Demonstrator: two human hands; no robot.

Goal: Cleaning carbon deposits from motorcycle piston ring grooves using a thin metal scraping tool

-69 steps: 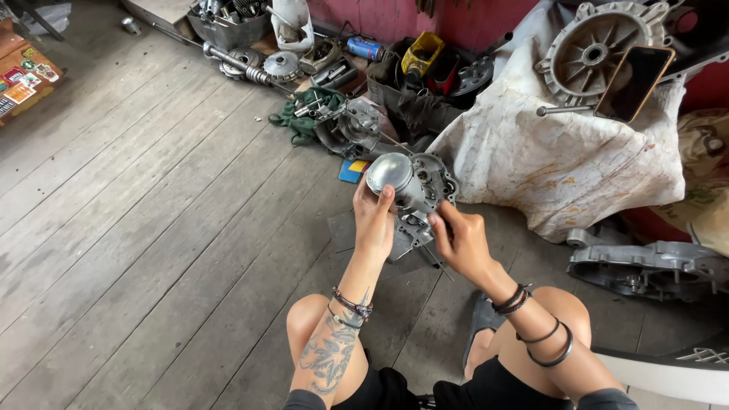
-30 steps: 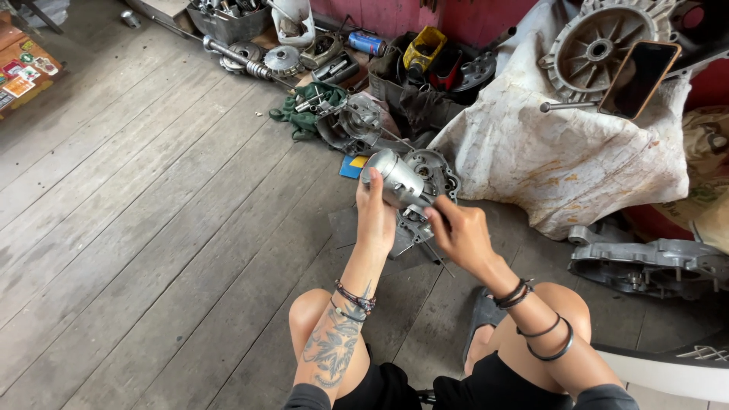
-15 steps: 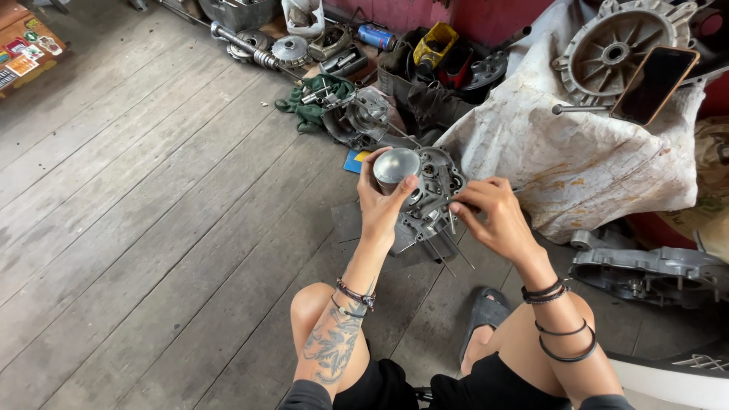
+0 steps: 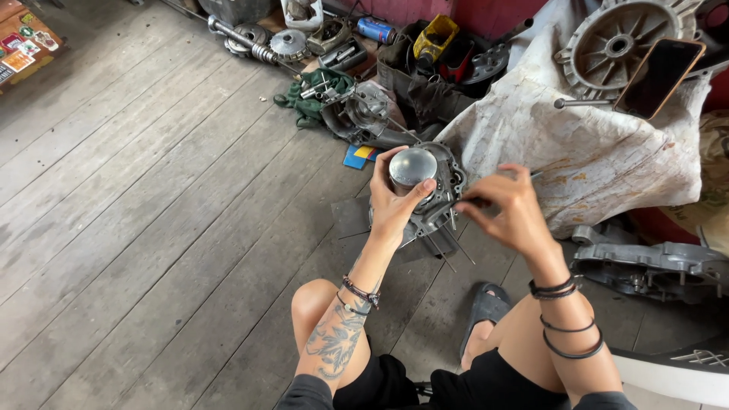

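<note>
So we've got our left hand wrapped around a shiny piston, right hand pinching a thin dark tool, sticker-covered orange box top-left.

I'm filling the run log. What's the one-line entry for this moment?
left hand: holds piston | right hand: pinches thin tool | engine case: beneath

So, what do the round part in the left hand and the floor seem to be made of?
The round part looks like bare metal: silver-grey with a bright sheen on its flat top. The floor seems to be unpainted wood: long grey planks with visible seams and worn grain.
</note>
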